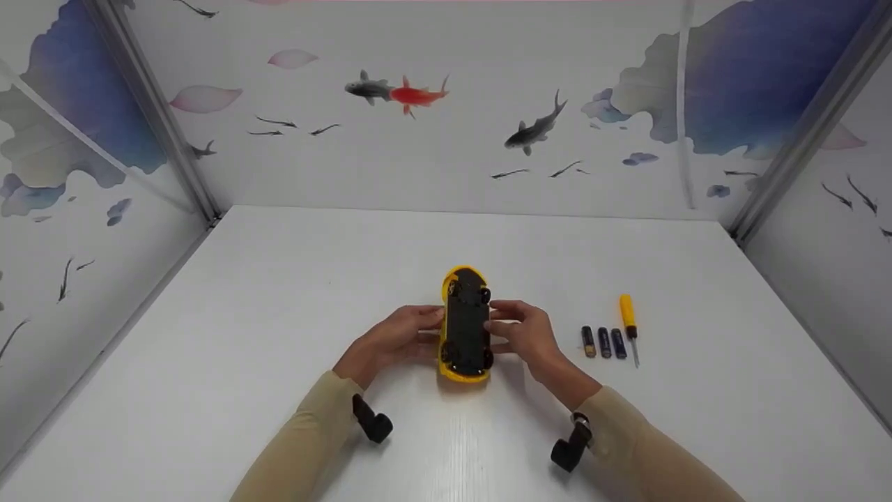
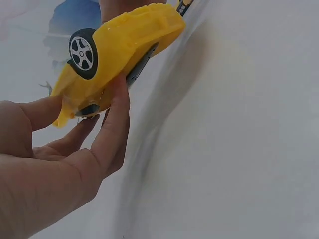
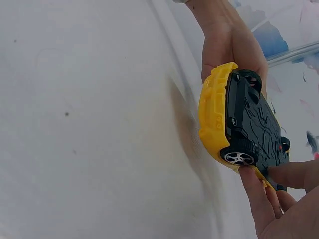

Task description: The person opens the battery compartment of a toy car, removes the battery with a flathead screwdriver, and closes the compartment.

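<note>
A yellow toy car (image 1: pixel 467 328) is held off the white table, its black underside turned toward the head camera. My left hand (image 1: pixel 398 336) grips its left side, thumb and fingers bent about the yellow body (image 2: pixel 134 37) in the left wrist view. On the opposite side my right hand (image 1: pixel 527 333) holds the car, the thumb on the underside by a wheel and the fingers along the side. The right wrist view shows the moulded black base (image 3: pixel 259 124) and a silver-spoked wheel (image 3: pixel 240 155). Parts of the left fingers are hidden behind the body.
To the right of the hands, three small batteries (image 1: pixel 604 342) lie in a row on the table (image 1: pixel 209 362). Beside them is a screwdriver (image 1: pixel 628 317) with a yellow handle, its tip toward me. Printed panels (image 1: pixel 453 160) wall the table's back and sides.
</note>
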`<state>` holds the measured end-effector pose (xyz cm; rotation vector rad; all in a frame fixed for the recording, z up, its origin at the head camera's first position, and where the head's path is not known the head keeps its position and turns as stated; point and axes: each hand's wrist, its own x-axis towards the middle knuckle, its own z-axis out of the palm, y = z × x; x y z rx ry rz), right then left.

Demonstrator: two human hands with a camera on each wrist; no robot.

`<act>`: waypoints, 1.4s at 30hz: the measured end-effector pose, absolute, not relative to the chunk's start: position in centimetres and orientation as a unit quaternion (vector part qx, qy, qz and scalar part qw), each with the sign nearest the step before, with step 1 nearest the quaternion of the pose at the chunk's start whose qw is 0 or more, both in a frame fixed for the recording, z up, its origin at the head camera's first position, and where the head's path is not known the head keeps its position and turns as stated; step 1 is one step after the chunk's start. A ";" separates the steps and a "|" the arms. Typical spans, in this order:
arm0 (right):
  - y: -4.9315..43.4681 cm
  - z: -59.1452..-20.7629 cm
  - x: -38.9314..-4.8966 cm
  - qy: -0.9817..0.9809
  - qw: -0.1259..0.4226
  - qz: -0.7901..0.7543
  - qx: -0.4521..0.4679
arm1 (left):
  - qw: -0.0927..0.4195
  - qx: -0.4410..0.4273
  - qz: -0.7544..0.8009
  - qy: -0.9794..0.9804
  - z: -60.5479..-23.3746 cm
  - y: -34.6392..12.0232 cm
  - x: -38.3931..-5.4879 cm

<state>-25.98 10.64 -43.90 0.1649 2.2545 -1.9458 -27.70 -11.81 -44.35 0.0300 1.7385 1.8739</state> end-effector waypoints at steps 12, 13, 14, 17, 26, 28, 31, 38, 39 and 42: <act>10.0 -43.0 -25.3 0.791 0.117 -0.600 0.021 | 0.268 -0.019 0.690 0.672 -44.3 -11.2 -27.6; 9.9 -43.0 -25.3 0.795 0.122 -0.594 0.020 | 0.266 -0.018 0.689 0.673 -44.3 -11.1 -27.5; 9.8 -42.9 -25.2 0.799 0.126 -0.588 0.019 | 0.266 -0.018 0.689 0.674 -44.3 -11.1 -27.5; 9.4 -42.8 -25.1 0.804 0.136 -0.579 0.019 | 0.266 -0.020 0.688 0.674 -44.2 -11.0 -27.3; 8.8 -42.6 -25.0 0.801 0.146 -0.580 0.023 | 0.267 -0.008 0.689 0.674 -44.4 -10.9 -27.1; 8.8 -42.7 -25.1 0.792 0.145 -0.593 0.021 | 0.265 -0.013 0.694 0.670 -44.5 -10.9 -27.0; 8.8 -42.9 -25.1 0.776 0.143 -0.614 0.016 | 0.270 -0.026 0.717 0.642 -44.6 -10.8 -27.1; 8.9 -43.0 -24.9 0.758 0.137 -0.638 0.010 | 0.278 -0.029 0.762 0.583 -44.4 -10.5 -26.9; 8.9 -43.0 -24.9 0.760 0.135 -0.635 0.012 | 0.276 -0.028 0.763 0.583 -44.4 -10.5 -27.0; 9.0 -42.8 -24.9 0.770 0.126 -0.626 0.017 | 0.271 -0.030 0.767 0.581 -44.5 -10.5 -27.0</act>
